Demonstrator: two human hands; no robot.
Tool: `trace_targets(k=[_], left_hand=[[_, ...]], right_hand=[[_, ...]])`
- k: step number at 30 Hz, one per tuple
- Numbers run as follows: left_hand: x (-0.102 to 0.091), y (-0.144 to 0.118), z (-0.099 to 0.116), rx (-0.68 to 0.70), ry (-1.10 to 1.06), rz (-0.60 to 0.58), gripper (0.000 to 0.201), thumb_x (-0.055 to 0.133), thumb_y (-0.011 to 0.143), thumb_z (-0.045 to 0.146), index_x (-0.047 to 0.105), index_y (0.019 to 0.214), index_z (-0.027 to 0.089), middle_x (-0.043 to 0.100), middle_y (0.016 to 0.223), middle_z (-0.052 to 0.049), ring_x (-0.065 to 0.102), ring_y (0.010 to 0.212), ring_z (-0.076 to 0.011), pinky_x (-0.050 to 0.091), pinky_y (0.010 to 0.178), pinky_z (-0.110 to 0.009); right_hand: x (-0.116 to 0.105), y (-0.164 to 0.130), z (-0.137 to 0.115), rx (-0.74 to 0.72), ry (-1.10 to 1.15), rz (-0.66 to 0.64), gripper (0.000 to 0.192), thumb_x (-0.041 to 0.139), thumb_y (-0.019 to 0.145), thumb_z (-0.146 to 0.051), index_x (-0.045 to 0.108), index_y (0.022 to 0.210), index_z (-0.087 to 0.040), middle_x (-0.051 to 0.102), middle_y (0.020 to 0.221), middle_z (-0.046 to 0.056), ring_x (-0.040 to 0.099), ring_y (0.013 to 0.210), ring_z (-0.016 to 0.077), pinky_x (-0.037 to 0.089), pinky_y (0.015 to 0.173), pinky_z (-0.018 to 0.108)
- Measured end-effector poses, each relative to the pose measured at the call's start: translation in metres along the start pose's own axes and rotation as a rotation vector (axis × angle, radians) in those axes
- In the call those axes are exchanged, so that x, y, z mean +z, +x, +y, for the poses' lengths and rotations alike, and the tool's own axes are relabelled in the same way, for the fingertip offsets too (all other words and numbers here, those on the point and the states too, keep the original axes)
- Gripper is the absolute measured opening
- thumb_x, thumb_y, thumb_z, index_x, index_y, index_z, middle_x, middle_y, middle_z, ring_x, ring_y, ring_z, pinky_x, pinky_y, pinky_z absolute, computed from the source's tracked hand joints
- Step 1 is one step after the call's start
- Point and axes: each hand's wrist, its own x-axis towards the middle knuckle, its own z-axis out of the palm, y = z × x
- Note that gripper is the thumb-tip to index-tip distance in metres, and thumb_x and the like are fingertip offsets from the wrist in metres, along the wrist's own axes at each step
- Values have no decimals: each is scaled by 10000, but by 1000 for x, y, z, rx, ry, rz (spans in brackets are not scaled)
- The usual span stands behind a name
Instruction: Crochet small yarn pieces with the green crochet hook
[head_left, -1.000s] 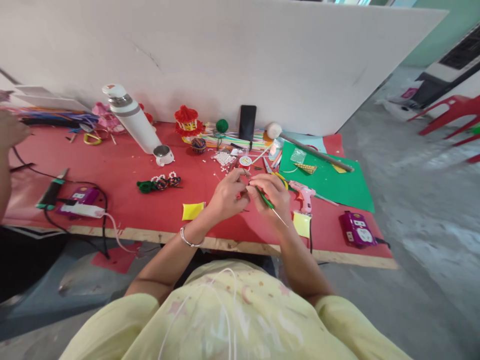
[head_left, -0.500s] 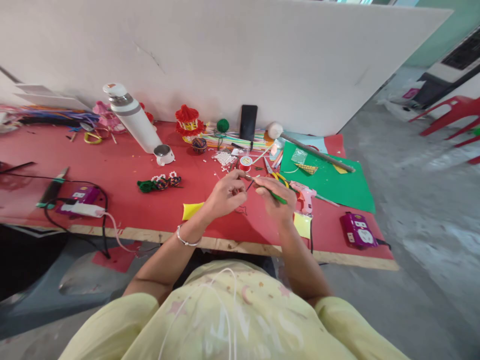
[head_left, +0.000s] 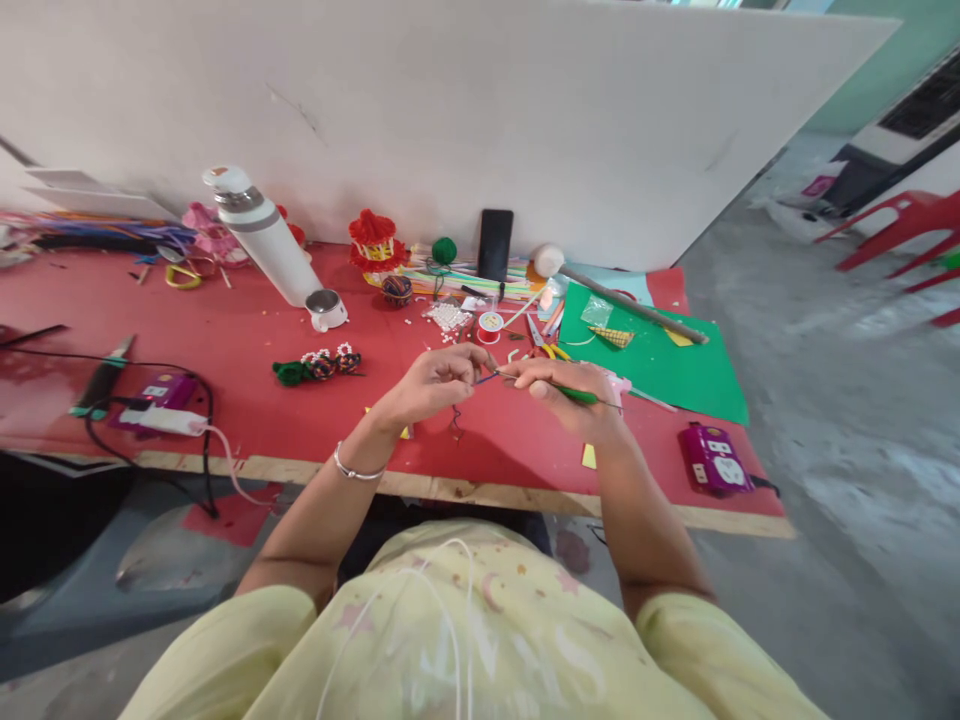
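A long red-covered worktable (head_left: 247,410) fills the middle of the view, its bare wooden front edge running just in front of a seated person in a pale yellow top. A large white board (head_left: 465,110) stands along the table's far side like a wall. To the right the table ends and grey floor opens out, with red plastic chairs (head_left: 900,225) well apart in the corner.

A green sheet (head_left: 667,370) lies on the right part of the table, a purple power strip (head_left: 712,460) near its front corner. A white flask (head_left: 259,235) leans at the back left, with its cap (head_left: 328,309) beside it. A phone (head_left: 495,245) stands propped against the board.

Both hands are raised just above the table's front middle. The left hand (head_left: 431,385) is pinched shut on a short dark thread (head_left: 455,418) that dangles below it. The right hand (head_left: 570,395) grips a green-handled hook tool (head_left: 577,394), its thin metal tip meeting the left fingertips. The piece being worked looks very small and barely begun; finished beaded flowers (head_left: 322,366) lie to the left, so most of this one seems left to do.

The red surface directly under the hands is bare, while pliers, a spool and loose beads (head_left: 448,317) crowd just behind
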Motion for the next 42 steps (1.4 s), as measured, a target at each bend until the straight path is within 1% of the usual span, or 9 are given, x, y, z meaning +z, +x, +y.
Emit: trace_targets(k=[10,15,19,24,28,31,34,39,42], left_hand=[[-3,1,-11,33,-62,-27,160,617,788,185,569,635,180,728,1143,-122,686,1056,-258,547,934,-433],[-1,2,-6,48,-28,2,177,612,797,179,558,628,179,759,1054,-116,720,968,-241,569,825,-388],[16,5,-6,106,127,64,160,595,791,145,576,636,174,732,926,-80,701,858,-192,559,769,-337],[43,10,-21,313,503,221,116,593,758,95,603,676,176,657,858,-77,645,851,-196,532,751,-331],[45,11,-28,341,703,235,110,609,781,96,617,714,183,670,1019,-108,642,979,-227,556,852,-385],[42,9,-28,317,783,238,118,615,798,86,632,729,182,648,1167,-132,623,1119,-267,560,947,-447],[43,7,-29,313,853,237,116,623,796,76,644,741,176,620,1229,-149,606,1131,-288,568,941,-473],[53,6,-31,298,887,262,102,606,814,72,648,790,162,609,1277,-187,603,1107,-304,568,936,-501],[58,6,-25,297,748,303,91,610,831,91,634,788,167,621,1262,-173,625,1117,-288,568,943,-479]], right_hand=[[-7,-4,7,74,197,-55,275,623,994,-456,780,1008,-231,800,1210,88,771,1111,249,628,994,432],[-8,-6,12,94,324,-4,312,654,967,-501,797,984,-224,819,1137,103,797,1012,255,660,906,437],[12,-5,22,107,452,133,418,663,909,-631,786,938,-233,824,1073,101,803,919,252,673,801,426],[48,-3,28,-79,147,413,246,713,919,-510,811,980,-293,805,1112,67,757,1064,246,610,963,434],[54,-5,28,-106,-1,538,233,713,922,-498,811,1011,-307,795,1124,66,750,1059,251,607,949,437],[49,-6,28,-61,68,523,253,686,940,-504,807,979,-285,811,1078,68,756,1048,257,614,933,436],[42,-4,28,-37,79,456,230,689,945,-477,806,958,-279,819,1017,54,761,996,246,619,916,423],[46,-4,30,-90,-182,468,186,716,933,-437,814,1032,-314,796,1099,59,739,1015,244,593,939,424],[55,-7,36,-174,-266,515,226,736,918,-427,801,1122,-354,784,1156,60,719,1051,264,568,969,459]])
